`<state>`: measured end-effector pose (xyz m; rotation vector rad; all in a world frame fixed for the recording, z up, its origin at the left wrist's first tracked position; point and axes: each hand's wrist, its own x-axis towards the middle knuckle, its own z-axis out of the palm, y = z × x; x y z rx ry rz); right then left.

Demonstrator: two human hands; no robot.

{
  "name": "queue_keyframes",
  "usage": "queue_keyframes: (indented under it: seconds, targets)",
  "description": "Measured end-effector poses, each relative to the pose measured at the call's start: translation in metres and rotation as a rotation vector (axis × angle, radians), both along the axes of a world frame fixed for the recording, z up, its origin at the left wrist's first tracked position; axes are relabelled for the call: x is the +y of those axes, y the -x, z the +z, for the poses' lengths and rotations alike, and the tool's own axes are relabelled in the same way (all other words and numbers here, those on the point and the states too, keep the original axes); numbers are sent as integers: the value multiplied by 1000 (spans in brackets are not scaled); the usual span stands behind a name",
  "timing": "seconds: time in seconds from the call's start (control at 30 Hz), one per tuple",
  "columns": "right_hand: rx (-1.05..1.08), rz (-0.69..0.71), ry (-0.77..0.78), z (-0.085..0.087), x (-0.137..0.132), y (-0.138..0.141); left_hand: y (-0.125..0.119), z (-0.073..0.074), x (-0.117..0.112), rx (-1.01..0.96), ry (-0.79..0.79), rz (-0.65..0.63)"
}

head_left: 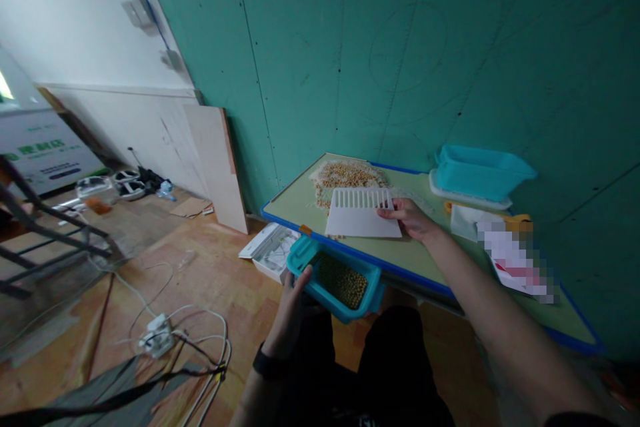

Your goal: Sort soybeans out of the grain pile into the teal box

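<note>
My left hand (294,307) grips a teal plastic container (325,303) by its left end, just off the table's front edge. Yellowish and greenish beans (345,280) lie inside it. In my right hand (411,219) is a white plastic panel (363,221) with a row of slots along its far edge, my thumb on top. The panel is tilted over the front part of the table (297,203). Just beyond it spreads a pile of tan beans mixed with small white grains (350,175). A few beans lie by the panel's near edge.
Another teal container (483,170) stands on a white lid (440,187) at the table's back right. A yellow-handled item (517,220) and a blurred packet (520,267) lie nearer. Below are an open white box (273,253) and a power strip (157,335) with cables. A green wall (310,80) rises behind.
</note>
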<state>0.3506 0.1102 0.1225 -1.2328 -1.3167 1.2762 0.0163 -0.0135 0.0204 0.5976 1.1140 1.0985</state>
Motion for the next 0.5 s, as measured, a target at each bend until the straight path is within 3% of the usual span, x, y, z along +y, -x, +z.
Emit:
queue_keyframes:
  seconds: [0.5]
  targets:
    - [12, 7, 2, 3, -3, 1, 2, 6, -3, 4, -11, 24]
